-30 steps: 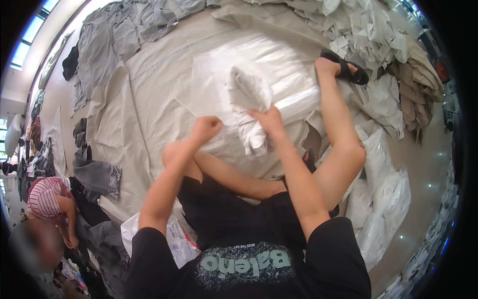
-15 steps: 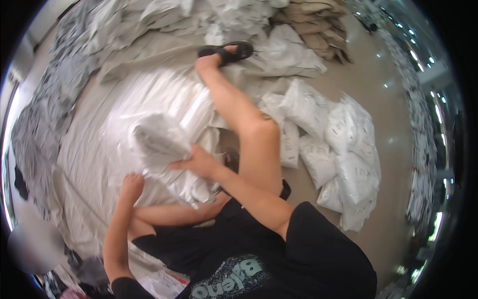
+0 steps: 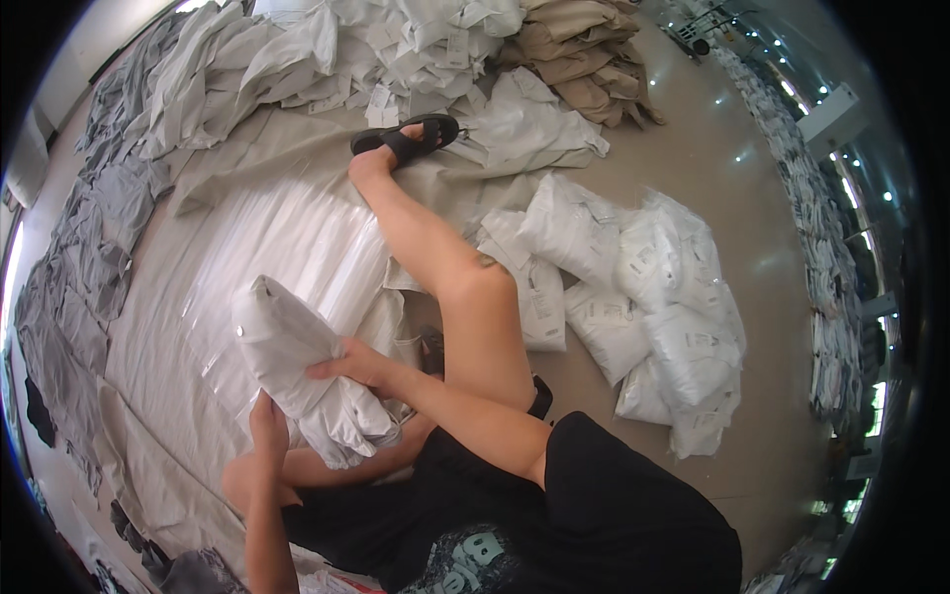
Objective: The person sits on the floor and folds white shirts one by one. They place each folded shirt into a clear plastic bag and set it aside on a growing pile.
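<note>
Head view: right hand [image 3: 354, 364] lies across the near side of a folded white garment bundle [image 3: 297, 366], fingers spread and curled over the cloth, gripping it. Left hand [image 3: 267, 428] is under the bundle's lower end, fingers closed against the fabric from below; fingertips hidden by the cloth. The bundle is held between both hands, above the person's lap and just over the plastic sheet.

Bundle: white to pale grey woven cloth, rolled into a thick oblong, upper end rounded and smooth, lower end loose with crumpled folds hanging down. It tilts, upper end toward the left.

Beneath it: a stack of clear plastic bags [image 3: 287, 247], glossy, with parallel creases catching light, spread flat on a beige cloth sheet [image 3: 148, 396] that covers the floor. The person sits on the floor in a black shirt [image 3: 614, 515], right leg [image 3: 445, 267] stretched forward, foot in a black sandal [image 3: 411, 139].

Right of the leg: a heap of bagged white garments [image 3: 653, 297], puffy and pillow-shaped, piled on bare floor [image 3: 693, 168], which is smooth, tan and reflective. Far edge: loose white garments with tags [image 3: 416, 49] and a pile of tan garments [image 3: 584, 59]. Left edge: grey garments [image 3: 79, 247] laid in overlapping rows. Right rim: long racks of goods [image 3: 831, 247] under small ceiling lights; detail too small to tell.
</note>
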Motion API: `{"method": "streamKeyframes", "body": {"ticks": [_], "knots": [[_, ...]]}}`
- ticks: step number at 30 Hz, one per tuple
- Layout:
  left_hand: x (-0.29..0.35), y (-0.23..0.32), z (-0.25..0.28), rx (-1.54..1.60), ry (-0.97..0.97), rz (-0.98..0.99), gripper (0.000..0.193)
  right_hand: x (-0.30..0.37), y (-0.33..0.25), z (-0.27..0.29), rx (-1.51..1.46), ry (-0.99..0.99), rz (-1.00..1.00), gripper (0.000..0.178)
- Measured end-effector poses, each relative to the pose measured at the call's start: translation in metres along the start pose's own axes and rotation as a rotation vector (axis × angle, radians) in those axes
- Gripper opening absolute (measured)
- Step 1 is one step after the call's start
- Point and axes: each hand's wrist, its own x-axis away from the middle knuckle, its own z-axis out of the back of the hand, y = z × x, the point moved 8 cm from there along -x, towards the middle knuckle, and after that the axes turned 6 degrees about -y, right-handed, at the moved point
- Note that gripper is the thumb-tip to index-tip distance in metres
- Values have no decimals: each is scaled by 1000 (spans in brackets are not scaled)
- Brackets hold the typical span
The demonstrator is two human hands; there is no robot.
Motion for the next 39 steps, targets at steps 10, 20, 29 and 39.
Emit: {"method": "streamKeyframes", "body": {"ticks": [10,20,29,39], "knots": [[9,26,8,-51,171,-155,15,6,14,-5,13,-64,-62,65],[1,-19,-18,3,-7,-131,28,-2,15,13,225,-2,-118,66],[-2,36,-9,-83,-196,14,35,10,9,-6,106,118,-105,64],[-5,35,8,-26,43,-10,28,15,15,8,-6,73,-122,78]]}}
